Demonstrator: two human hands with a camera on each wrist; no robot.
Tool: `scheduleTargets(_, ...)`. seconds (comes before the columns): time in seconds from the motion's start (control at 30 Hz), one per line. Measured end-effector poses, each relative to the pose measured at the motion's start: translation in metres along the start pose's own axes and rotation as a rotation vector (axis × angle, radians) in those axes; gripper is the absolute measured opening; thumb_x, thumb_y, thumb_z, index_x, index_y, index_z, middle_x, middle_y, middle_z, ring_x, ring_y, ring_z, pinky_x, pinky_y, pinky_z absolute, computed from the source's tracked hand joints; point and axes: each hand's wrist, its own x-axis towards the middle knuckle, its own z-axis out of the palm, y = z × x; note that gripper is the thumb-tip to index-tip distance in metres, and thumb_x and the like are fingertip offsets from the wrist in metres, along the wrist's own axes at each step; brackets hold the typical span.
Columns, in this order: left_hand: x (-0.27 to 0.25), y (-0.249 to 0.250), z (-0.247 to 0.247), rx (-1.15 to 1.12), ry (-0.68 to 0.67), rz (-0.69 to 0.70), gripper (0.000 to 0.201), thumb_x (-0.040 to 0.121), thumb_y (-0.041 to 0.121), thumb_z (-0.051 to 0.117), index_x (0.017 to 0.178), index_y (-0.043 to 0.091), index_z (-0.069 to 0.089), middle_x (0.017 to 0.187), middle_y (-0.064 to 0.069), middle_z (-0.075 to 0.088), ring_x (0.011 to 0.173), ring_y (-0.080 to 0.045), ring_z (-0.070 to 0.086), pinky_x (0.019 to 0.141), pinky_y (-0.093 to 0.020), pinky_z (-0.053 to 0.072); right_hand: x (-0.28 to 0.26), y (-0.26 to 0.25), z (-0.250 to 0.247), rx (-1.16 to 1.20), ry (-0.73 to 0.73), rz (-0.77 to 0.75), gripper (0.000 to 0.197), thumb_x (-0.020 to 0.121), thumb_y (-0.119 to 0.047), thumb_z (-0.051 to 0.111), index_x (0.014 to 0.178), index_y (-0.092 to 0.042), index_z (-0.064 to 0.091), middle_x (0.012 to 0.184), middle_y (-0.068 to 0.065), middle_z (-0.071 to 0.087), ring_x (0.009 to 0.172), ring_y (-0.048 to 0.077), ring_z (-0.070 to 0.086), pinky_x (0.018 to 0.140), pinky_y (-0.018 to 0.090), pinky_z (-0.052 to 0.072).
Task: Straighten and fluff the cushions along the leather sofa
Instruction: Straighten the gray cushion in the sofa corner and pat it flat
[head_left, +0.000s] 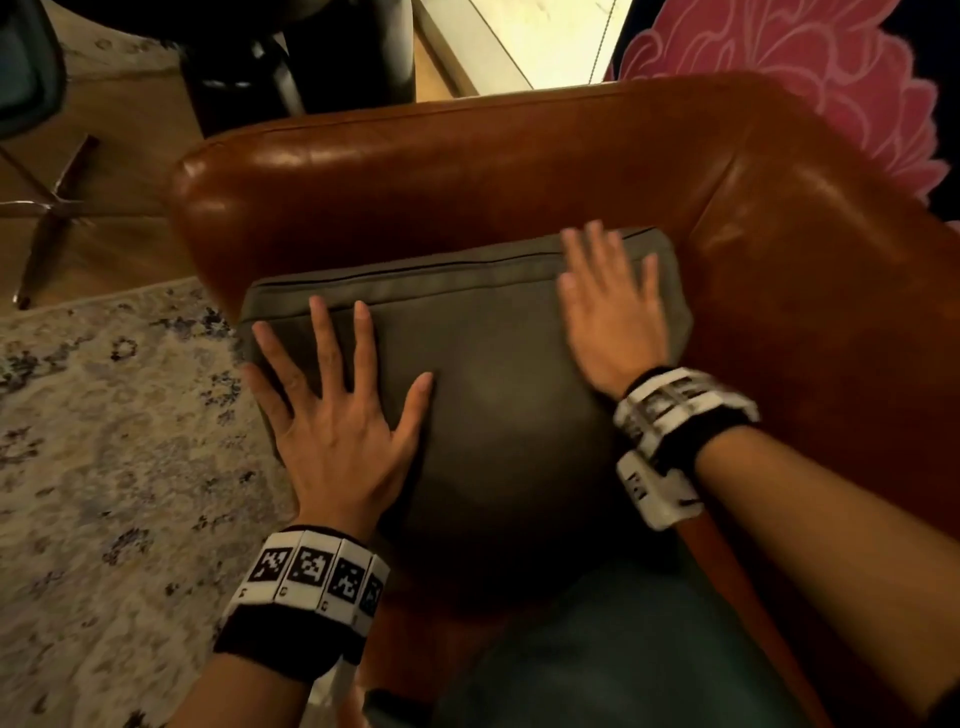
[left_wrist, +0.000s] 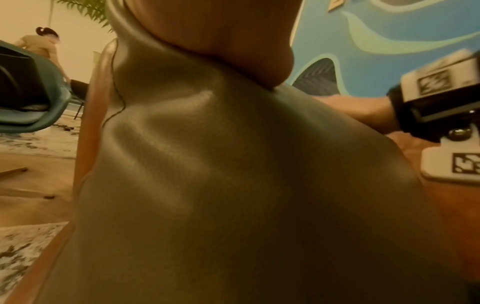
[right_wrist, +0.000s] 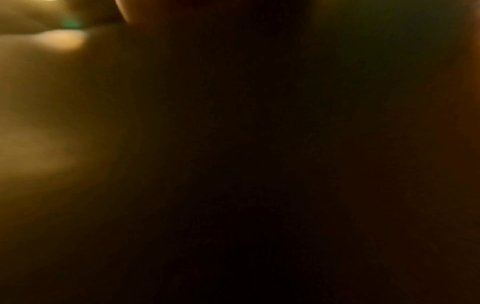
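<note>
A grey-green cushion (head_left: 498, 374) leans in the corner of the brown leather sofa (head_left: 467, 171), against its armrest. My left hand (head_left: 332, 405) lies flat on the cushion's left half, fingers spread wide. My right hand (head_left: 608, 306) presses flat on its upper right part, fingers straight and reaching the top seam. In the left wrist view the cushion (left_wrist: 221, 174) fills the frame, dented under my palm (left_wrist: 233, 41). The right wrist view is dark and blurred.
A patterned pale rug (head_left: 104, 467) covers the floor left of the sofa. A chair's metal base (head_left: 47, 208) stands at the far left. A pink flower-patterned cushion (head_left: 779, 67) sits behind the sofa back at upper right. Another person (left_wrist: 41, 47) stands far off.
</note>
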Motion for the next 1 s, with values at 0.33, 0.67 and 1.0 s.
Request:
scheduleTargets(0.33,-0.050,0.027,-0.006,-0.075,0.193,0.413,0.061,0.102,0.036,0.027,0.154,0.008,0.011,0.161,-0.011,0.010,0.150,-0.023,-0.011,0.117,-0.049,-0.014,-0.088,-0.033,0.004,0.055,0.240,-0.397,0.059,0.102,-0.032,0.030,0.155,-0.011,0.018,0.163,0.005,0.018,0.150,0.023,0.012,0.120,0.046,-0.007)
scheduleTargets(0.67,-0.023,-0.051,0.035,0.097,0.154,0.481,0.065,0.097,0.064,0.024,0.155,0.037,0.013,0.164,0.004,0.004,0.150,-0.029,-0.007,0.117,-0.052,-0.010,-0.049,0.044,0.037,-0.022,0.162,-0.282,0.058,0.104,-0.046,0.023,0.157,-0.023,0.017,0.162,0.003,0.025,0.149,0.022,0.018,0.121,0.038,0.000)
scheduleTargets(1.0,-0.021,-0.056,-0.010,-0.047,0.128,0.179,0.063,0.104,0.048,0.015,0.156,0.018,0.000,0.163,0.005,-0.012,0.146,-0.018,-0.024,0.110,-0.064,-0.011,-0.036,0.043,-0.014,0.096,0.207,0.012,0.063,0.103,-0.042,0.014,0.159,-0.013,0.009,0.165,0.001,0.000,0.149,0.010,-0.006,0.119,0.036,-0.018)
